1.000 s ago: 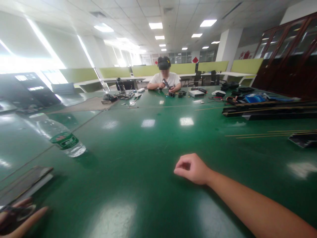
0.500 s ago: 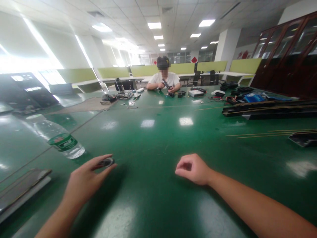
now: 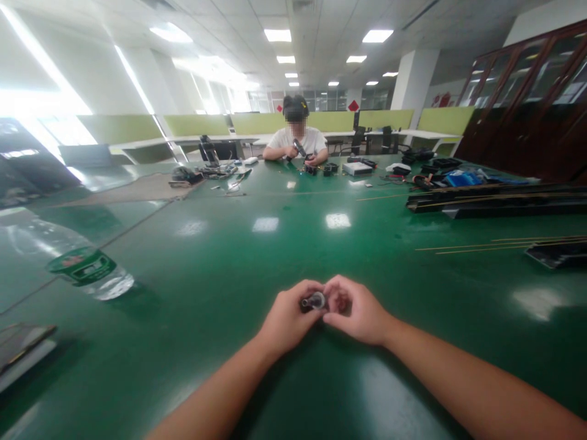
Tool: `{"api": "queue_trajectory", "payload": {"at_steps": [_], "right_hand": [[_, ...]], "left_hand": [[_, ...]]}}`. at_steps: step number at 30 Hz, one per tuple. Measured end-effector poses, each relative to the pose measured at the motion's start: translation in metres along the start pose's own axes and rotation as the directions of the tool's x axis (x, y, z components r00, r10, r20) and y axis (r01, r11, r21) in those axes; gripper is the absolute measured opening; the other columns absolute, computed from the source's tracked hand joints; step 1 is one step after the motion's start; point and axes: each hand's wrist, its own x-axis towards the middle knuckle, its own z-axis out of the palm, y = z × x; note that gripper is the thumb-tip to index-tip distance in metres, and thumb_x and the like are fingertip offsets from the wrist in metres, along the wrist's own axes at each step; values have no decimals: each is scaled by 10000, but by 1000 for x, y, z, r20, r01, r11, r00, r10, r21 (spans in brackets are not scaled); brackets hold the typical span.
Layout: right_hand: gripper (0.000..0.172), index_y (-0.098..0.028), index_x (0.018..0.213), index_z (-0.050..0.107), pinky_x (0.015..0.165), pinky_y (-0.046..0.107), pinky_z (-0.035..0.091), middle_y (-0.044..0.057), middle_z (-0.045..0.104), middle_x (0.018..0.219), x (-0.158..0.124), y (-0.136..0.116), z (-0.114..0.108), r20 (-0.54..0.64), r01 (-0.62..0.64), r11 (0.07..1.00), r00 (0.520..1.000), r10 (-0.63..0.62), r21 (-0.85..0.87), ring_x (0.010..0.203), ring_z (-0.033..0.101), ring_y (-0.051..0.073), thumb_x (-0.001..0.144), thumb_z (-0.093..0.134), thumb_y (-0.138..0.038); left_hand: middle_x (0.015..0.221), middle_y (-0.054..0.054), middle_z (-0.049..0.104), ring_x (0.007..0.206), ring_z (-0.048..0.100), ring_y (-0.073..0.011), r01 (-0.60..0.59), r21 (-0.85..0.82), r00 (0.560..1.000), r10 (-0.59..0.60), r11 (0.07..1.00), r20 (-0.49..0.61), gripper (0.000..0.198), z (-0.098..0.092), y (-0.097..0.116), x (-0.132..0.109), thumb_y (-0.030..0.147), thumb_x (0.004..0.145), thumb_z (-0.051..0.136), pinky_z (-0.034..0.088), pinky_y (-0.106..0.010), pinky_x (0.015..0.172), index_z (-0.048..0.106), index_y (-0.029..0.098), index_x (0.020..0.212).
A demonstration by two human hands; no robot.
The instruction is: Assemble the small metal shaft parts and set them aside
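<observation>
Near the middle of the green table, my left hand (image 3: 287,321) is closed around a small dark round part (image 3: 316,300). It has a shiny rim and a short metal stub pointing left; I cannot tell its exact kind. My right hand (image 3: 362,311) is right beside it, fingers curled and thumb bent inward, its fingertips at the part's right side. Whether the right fingers hold something of their own is hidden. The two hands' fingertips meet or nearly meet above the tabletop (image 3: 257,263).
A water bottle (image 3: 89,266) stands at the left, with a flat dark device (image 3: 27,345) nearer me. Across the table a person (image 3: 296,143) works with a dark handheld tool. Black rails (image 3: 495,201), thin rods (image 3: 468,249) and a blue item (image 3: 465,178) lie on the right.
My left hand has moved right with the dark round part and reached my right hand, which stays nearly in place. The view has turned slightly, so the bottle appears further left.
</observation>
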Motion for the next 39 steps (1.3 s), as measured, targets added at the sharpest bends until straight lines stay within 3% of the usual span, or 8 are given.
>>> {"api": "queue_trajectory", "payload": {"at_steps": [4,6,11,21,27,33,39], "right_hand": [[380,-201,1114,604,615,234,473,-29,625,726,-1,-3,0,-2,7,1000,1000,-7,-26,621,574,117,755,706,-131],[382,-203,1152,644,625,243,476,-18,634,733,-2,-5,-1,2,15,999,1000,-15,-52,635,581,125,777,705,-164],[263,-177,1032,706,617,254,475,-5,643,712,-2,-5,-3,-34,31,998,999,-32,-46,624,584,133,771,735,-199],[211,-148,944,736,600,255,474,41,700,758,-2,-2,-3,-87,-85,996,993,82,-32,628,593,142,808,738,-309],[217,-138,920,734,590,259,469,57,720,770,-2,-7,-1,-100,-102,995,990,101,-8,629,604,152,841,695,-337],[166,-150,847,720,552,244,440,28,681,692,-2,-9,-1,-105,-95,995,990,90,-42,585,576,138,842,683,-312],[152,-153,908,719,572,246,446,19,668,698,-1,-6,-1,-119,-91,991,990,79,-98,599,568,137,842,674,-282]], "left_hand": [[1101,-48,733,982,705,-200,80,-207,996,-87,975,-25,433,-7,-2,-4,204,753,710,547,-323,893,491,215,1126],[1045,-43,744,928,712,-195,77,-185,997,-78,980,0,394,-9,1,-5,209,764,700,552,-310,848,502,210,1104],[975,-39,739,894,708,-193,31,-133,1000,-30,991,6,269,-7,6,-8,225,784,695,551,-298,826,607,190,1036],[1054,-35,723,976,682,-192,58,-197,994,-38,979,103,299,-8,2,-8,273,825,733,524,-301,900,649,200,1102],[1014,-50,738,944,690,-201,79,-268,994,-54,960,98,296,-7,2,-6,311,802,760,526,-296,879,688,166,1050],[902,-25,745,827,687,-180,94,-196,996,-95,976,4,262,-10,5,-6,323,739,817,525,-258,767,725,171,932],[927,-8,742,837,687,-167,40,-116,985,-59,992,-160,286,-13,1,-5,245,701,841,522,-259,783,738,214,966]]}}
